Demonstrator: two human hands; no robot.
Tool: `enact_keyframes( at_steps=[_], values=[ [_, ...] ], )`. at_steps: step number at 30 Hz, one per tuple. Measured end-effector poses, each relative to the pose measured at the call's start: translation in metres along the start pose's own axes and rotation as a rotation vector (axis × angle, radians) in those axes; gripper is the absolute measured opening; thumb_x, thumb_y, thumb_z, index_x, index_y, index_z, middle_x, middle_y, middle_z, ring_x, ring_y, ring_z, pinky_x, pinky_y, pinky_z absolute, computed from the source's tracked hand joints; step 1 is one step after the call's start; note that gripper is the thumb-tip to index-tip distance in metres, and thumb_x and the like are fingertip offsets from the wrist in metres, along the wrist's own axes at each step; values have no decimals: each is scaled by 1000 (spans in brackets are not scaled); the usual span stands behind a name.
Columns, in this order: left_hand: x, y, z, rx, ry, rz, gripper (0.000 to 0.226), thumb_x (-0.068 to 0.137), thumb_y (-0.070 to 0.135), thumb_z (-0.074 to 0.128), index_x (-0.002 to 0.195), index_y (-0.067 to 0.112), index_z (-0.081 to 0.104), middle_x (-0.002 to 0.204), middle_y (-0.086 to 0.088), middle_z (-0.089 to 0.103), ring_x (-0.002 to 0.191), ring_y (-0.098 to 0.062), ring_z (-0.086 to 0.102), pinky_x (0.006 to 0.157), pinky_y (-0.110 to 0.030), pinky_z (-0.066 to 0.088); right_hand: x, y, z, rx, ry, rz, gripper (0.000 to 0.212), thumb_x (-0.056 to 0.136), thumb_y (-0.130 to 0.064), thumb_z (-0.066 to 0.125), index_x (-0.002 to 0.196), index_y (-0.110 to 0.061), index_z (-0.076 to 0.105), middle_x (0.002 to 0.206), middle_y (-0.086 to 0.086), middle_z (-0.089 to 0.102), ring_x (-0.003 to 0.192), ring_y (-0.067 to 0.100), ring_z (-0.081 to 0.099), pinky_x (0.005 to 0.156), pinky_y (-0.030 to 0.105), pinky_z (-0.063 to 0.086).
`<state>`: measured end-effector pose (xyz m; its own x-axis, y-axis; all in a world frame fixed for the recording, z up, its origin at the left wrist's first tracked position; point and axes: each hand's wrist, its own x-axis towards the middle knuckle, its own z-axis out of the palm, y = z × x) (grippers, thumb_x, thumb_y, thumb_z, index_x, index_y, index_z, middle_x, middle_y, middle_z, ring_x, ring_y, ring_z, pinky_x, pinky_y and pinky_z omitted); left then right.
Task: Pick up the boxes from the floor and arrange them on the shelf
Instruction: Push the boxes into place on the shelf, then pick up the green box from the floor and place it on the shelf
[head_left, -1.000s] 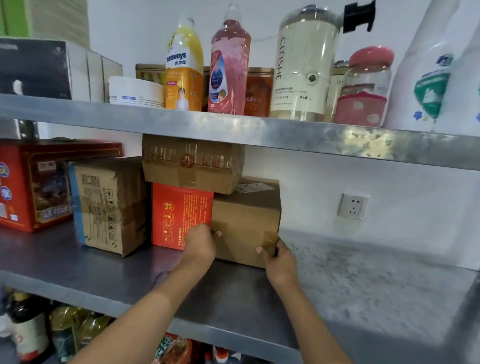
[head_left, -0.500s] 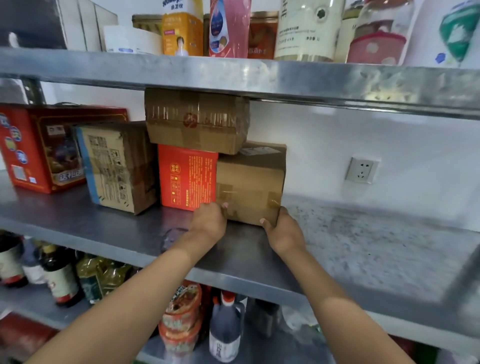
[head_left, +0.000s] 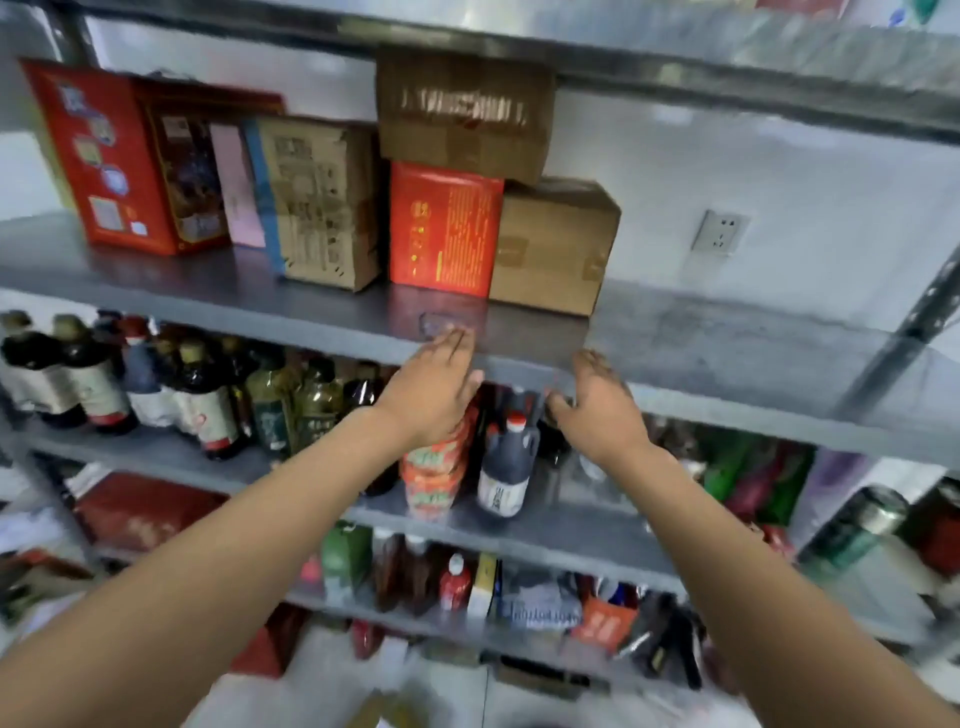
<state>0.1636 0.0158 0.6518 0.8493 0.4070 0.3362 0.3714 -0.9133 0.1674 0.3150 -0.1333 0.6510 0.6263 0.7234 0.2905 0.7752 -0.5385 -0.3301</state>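
On the grey metal shelf (head_left: 727, 353), the plain brown cardboard box (head_left: 553, 247) is sitting beside the upright red printed box (head_left: 444, 228), with a taped brown carton (head_left: 462, 114) resting on top of both. Left hand (head_left: 434, 392) and right hand (head_left: 597, 402) are hovering at the shelf's front edge, fingers relaxed, gripping nothing, apart from the boxes.

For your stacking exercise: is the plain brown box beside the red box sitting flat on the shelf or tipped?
Flat: the brown box rests its base on the shelf, beside the red box.
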Motion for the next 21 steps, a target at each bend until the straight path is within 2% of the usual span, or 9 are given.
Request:
enact_keyframes(
  at_steps=[3, 9, 13, 17, 21],
  values=[
    [-54, -9, 1, -92, -30, 9, 59, 104, 29, 29, 151, -1, 11, 160, -15, 10, 149, -23, 4, 117, -25, 1, -48, -23, 30, -1, -39, 17, 59, 94, -29, 54, 144, -4, 36, 154, 16, 34, 146, 27, 23, 118, 36, 22],
    [-136, -30, 31, -215, -117, -40, 59, 105, 29, 27, 152, 3, 5, 161, -9, 5, 149, -18, -1, 115, -21, 1, -144, -61, 101, 9, -250, 63, 66, 94, -25, 54, 151, -5, 26, 159, 13, 23, 149, 24, 12, 119, 34, 16],
    [-183, -51, 66, -316, -218, -113, 59, 104, 31, 29, 153, 7, 5, 161, -8, 5, 149, -18, 0, 117, -26, 6, -182, -79, 154, 5, -379, 93, 65, 92, -24, 55, 148, -4, 30, 156, 15, 29, 147, 25, 20, 119, 34, 20],
    [-233, -82, 111, -308, -336, -226, 59, 104, 34, 27, 153, 5, 8, 161, -9, 8, 149, -19, 3, 119, -30, 7, -218, -98, 212, 22, -505, 102, 64, 90, -24, 56, 147, -8, 32, 156, 13, 30, 146, 26, 24, 118, 37, 23],
    [-279, -114, 159, -341, -430, -332, 58, 104, 30, 30, 151, 2, 13, 160, -14, 13, 148, -22, 8, 120, -30, 8, -245, -106, 273, 29, -649, 119, 64, 92, -23, 55, 149, -6, 29, 156, 13, 29, 146, 24, 24, 117, 30, 20]
  ],
)
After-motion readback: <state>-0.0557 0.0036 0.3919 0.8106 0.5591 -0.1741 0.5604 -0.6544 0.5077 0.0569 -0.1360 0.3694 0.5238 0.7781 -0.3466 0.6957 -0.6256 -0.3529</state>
